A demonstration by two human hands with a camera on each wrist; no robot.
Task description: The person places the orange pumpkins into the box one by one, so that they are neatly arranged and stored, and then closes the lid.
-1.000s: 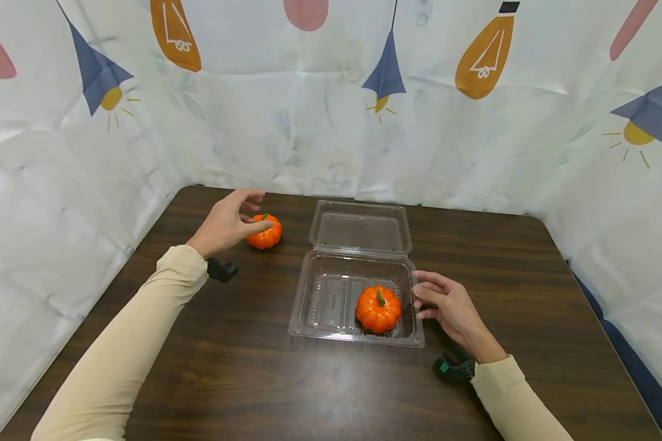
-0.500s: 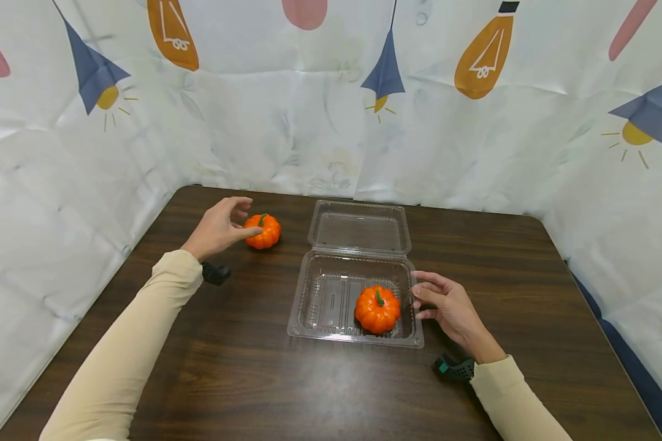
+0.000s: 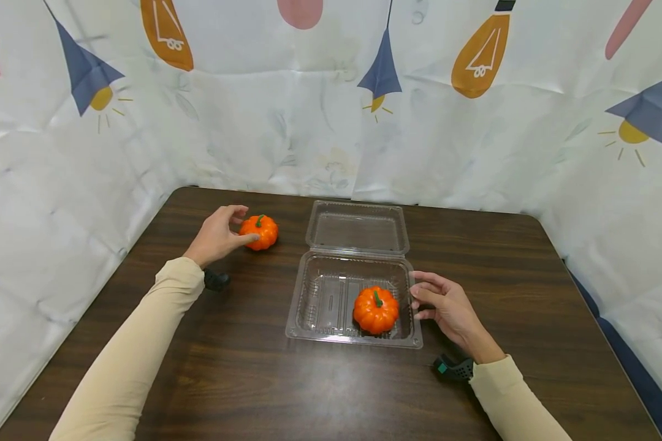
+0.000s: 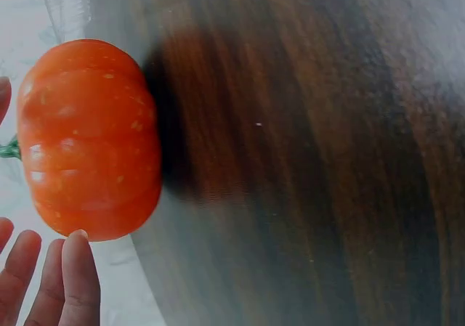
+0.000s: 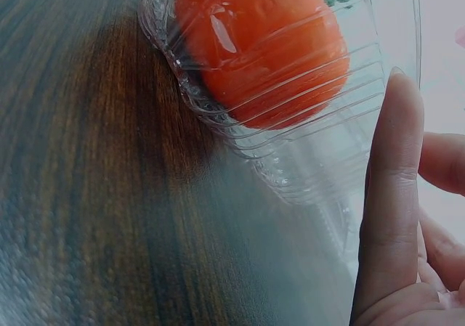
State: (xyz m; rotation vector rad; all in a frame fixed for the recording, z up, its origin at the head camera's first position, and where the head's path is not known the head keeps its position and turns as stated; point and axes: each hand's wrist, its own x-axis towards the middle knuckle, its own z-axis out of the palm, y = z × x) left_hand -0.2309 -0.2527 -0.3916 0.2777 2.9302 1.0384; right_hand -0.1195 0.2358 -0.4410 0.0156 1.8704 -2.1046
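In the head view my left hand [image 3: 216, 236] is around the left side of an orange toy pumpkin [image 3: 259, 232] with a green stem. The thumb lies across its near side and the other fingers reach behind it. In the left wrist view, straight fingers [image 4: 78, 282] stand right at the pumpkin's edge. A clear plastic clamshell container [image 3: 299, 306] lies unfolded with its lid [image 3: 358, 227] back. Inside, at the right, sits a second orange pumpkin [image 3: 376, 310]. My right hand [image 3: 447, 304] rests at the container's right rim, one straight finger [image 5: 392, 195] against its wall.
Everything stands on a dark wood-grain table [image 3: 243, 367] with rounded far corners. A white patterned curtain [image 3: 254, 122] hangs close along its back and sides. Black bands sit on both wrists below the sleeves.
My left hand has drawn back slightly, lowered, and brought its fingers closer around the left pumpkin. The right hand and the container have stayed in place.
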